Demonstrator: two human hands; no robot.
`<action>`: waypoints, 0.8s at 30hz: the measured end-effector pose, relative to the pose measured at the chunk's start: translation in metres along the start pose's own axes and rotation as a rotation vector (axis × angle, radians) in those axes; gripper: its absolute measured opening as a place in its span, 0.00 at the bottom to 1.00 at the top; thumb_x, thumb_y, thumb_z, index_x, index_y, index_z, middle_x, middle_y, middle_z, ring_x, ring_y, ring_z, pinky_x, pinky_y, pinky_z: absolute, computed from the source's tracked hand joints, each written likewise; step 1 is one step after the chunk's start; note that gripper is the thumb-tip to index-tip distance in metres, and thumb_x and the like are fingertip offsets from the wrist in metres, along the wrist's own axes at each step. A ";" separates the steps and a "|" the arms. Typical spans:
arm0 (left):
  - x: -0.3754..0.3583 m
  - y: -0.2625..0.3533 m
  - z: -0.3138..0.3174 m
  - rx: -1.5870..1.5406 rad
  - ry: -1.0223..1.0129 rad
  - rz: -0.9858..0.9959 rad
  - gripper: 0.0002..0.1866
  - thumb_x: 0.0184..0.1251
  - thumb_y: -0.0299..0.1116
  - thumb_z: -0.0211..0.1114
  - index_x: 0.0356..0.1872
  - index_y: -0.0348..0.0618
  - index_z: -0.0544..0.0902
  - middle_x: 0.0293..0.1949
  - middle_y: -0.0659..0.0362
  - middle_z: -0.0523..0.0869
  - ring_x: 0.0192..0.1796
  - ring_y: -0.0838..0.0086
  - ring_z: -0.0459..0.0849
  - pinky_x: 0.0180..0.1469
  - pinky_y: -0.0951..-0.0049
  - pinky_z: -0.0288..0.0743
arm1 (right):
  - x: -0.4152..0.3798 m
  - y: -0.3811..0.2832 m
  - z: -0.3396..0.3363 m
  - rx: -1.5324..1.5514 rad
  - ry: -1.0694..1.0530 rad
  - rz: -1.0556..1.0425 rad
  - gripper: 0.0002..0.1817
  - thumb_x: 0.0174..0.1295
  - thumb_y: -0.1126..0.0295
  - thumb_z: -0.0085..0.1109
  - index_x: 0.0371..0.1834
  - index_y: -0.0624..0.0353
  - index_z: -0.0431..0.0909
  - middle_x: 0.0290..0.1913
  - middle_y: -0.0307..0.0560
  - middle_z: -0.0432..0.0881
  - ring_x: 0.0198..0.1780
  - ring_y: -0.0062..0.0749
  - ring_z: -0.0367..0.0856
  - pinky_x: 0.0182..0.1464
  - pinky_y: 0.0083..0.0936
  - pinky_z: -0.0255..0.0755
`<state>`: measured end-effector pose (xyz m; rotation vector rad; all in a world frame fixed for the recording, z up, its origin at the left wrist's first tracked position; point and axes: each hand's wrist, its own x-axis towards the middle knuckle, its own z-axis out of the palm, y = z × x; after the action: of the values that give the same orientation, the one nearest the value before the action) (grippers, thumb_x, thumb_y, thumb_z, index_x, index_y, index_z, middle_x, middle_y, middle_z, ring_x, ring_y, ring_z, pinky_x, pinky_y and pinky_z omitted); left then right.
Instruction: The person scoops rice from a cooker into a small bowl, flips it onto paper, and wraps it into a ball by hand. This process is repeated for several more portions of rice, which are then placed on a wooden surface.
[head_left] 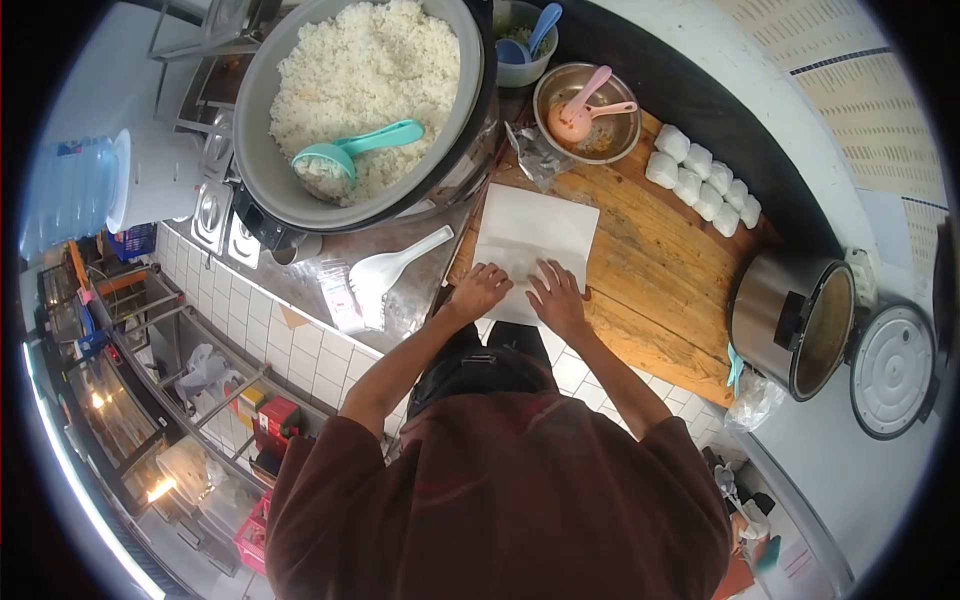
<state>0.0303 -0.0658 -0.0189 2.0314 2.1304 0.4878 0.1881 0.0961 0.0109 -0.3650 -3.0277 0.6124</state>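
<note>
A white sheet of wrapping paper [540,225] lies on the wooden table, its near end reaching over the front edge. My left hand [482,290] rests on the near left part of the sheet, fingers stretched forward. Beside it, my right hand [557,295] lies on the near right part with its fingers apart. Neither hand grips anything that I can see. To the left, a large pot of cooked rice [370,70] holds a teal scoop [360,145] sunk partly in the rice. A white rice paddle [395,265] lies on the metal counter.
Several white wrapped packets [703,180] stand in rows at the back of the wooden table [660,290]. Behind the sheet are a metal bowl [545,85] with pink spoons and a tub [520,72] with a blue spoon. At right stands an open cooker [770,320].
</note>
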 end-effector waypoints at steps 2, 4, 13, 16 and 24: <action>-0.006 0.017 0.007 -0.104 -0.234 0.055 0.13 0.59 0.35 0.62 0.45 0.47 0.79 0.43 0.60 0.79 0.53 0.66 0.76 0.56 0.62 0.71 | 0.005 0.000 -0.007 0.029 -0.076 -0.097 0.28 0.65 0.58 0.56 0.68 0.55 0.68 0.75 0.51 0.60 0.78 0.43 0.52 0.76 0.50 0.48; -0.008 0.036 0.015 -0.071 -0.206 0.078 0.14 0.58 0.37 0.64 0.45 0.47 0.80 0.46 0.60 0.79 0.54 0.66 0.76 0.57 0.61 0.70 | 0.005 0.004 -0.004 -0.017 -0.184 -0.138 0.32 0.66 0.58 0.55 0.71 0.57 0.62 0.77 0.51 0.54 0.79 0.43 0.48 0.77 0.49 0.44; -0.016 0.040 0.025 -0.104 -0.357 0.031 0.12 0.60 0.34 0.60 0.44 0.46 0.79 0.53 0.55 0.77 0.60 0.61 0.74 0.63 0.60 0.68 | -0.004 0.017 -0.015 0.067 -0.353 -0.273 0.43 0.66 0.49 0.53 0.77 0.60 0.49 0.79 0.54 0.49 0.80 0.44 0.44 0.79 0.46 0.42; 0.002 0.036 -0.026 -0.060 0.089 0.092 0.09 0.60 0.32 0.60 0.41 0.46 0.80 0.48 0.59 0.81 0.55 0.64 0.76 0.57 0.58 0.71 | -0.001 0.012 -0.023 0.172 -0.338 -0.249 0.43 0.65 0.47 0.55 0.76 0.60 0.53 0.79 0.54 0.51 0.80 0.44 0.47 0.78 0.44 0.47; 0.064 -0.021 -0.013 -0.542 -0.258 -0.321 0.08 0.67 0.36 0.61 0.40 0.44 0.82 0.35 0.50 0.87 0.45 0.53 0.85 0.50 0.56 0.76 | 0.031 0.057 -0.006 0.519 -0.342 0.291 0.18 0.57 0.56 0.68 0.44 0.56 0.85 0.51 0.48 0.84 0.48 0.45 0.83 0.50 0.34 0.76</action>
<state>0.0019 -0.0043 -0.0067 1.3526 1.8588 0.6265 0.1712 0.1567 -0.0062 -0.7378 -2.9607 1.5799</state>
